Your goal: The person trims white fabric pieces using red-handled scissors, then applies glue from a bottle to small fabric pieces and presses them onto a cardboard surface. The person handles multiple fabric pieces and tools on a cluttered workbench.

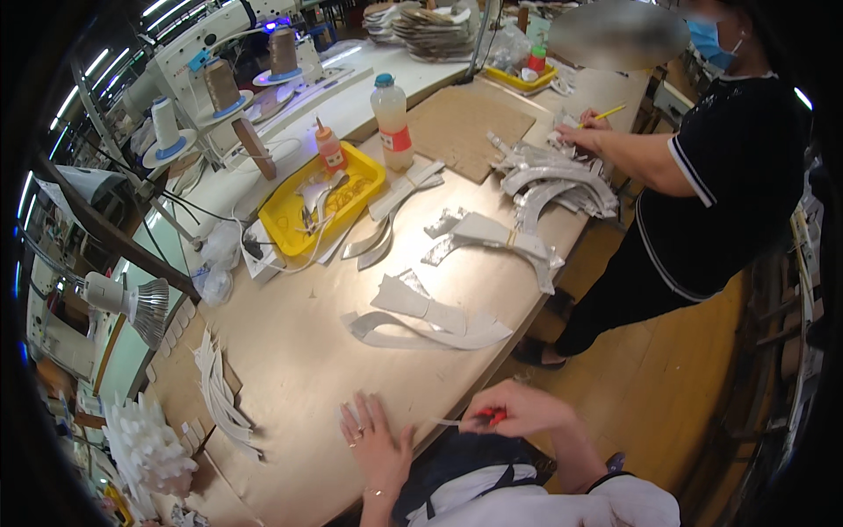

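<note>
My left hand [378, 439] lies on the table near its front edge, fingers stretched out, holding nothing. To its right my right hand [527, 410] is closed around a small red-handled tool [493, 417]; the fingers hide most of it, so its kind is unclear. A thin pale strip [445, 422] sticks out from the right hand toward the left one. Beyond the hands lie flat white curved pieces [430, 334], with silvery patches on some. Left of my left hand rests a bunch of narrow white strips [221, 391].
A yellow tray [285, 230] holds small tools and an orange-capped bottle [331, 147]; a drink bottle [392, 123] stands beside it. A lamp [140, 306] juts in at left, above a white spiky pile [149, 448]. A masked co-worker [702, 176] handles stacked curved pieces [562, 180].
</note>
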`<state>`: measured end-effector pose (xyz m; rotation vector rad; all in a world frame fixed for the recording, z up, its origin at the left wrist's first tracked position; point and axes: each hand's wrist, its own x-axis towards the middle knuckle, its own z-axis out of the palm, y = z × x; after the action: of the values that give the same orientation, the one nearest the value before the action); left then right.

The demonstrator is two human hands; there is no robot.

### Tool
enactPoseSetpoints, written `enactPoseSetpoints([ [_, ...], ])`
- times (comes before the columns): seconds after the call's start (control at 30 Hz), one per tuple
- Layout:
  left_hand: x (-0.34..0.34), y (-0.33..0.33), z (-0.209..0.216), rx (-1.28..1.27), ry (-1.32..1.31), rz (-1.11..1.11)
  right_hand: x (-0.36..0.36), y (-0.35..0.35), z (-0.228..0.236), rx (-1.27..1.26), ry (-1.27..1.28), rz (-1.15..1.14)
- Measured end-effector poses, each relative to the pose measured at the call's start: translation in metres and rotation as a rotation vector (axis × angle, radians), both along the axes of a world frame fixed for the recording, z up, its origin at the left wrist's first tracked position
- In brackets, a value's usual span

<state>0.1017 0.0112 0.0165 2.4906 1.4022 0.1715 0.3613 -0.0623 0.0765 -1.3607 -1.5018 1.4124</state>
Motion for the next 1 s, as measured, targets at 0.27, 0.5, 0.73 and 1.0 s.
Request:
enactPoseSetpoints([
  [0.27, -0.050, 0.024, -0.012, 0.046, -0.325, -0.081, -0.010, 0.007, -0.004, 0.087, 0.081, 0.013],
  [0.5, -0.046, 0.031, -0.011, 0.063, -0.067, -0.089, -0.017, 0.015, -0.004, -0.055, -0.101, 0.103],
  [0.73, -0.014, 0.014, -0.033, 0.240, -0.045, 0.101, -0.025, 0.020, 0.005, 0.059, -0.085, 0.050],
  [1.0, -0.024, 0.034, -0.034, 0.302, -0.201, -0.060, -0.030, 0.029, 0.008, 0.089, -0.148, 0.072],
])
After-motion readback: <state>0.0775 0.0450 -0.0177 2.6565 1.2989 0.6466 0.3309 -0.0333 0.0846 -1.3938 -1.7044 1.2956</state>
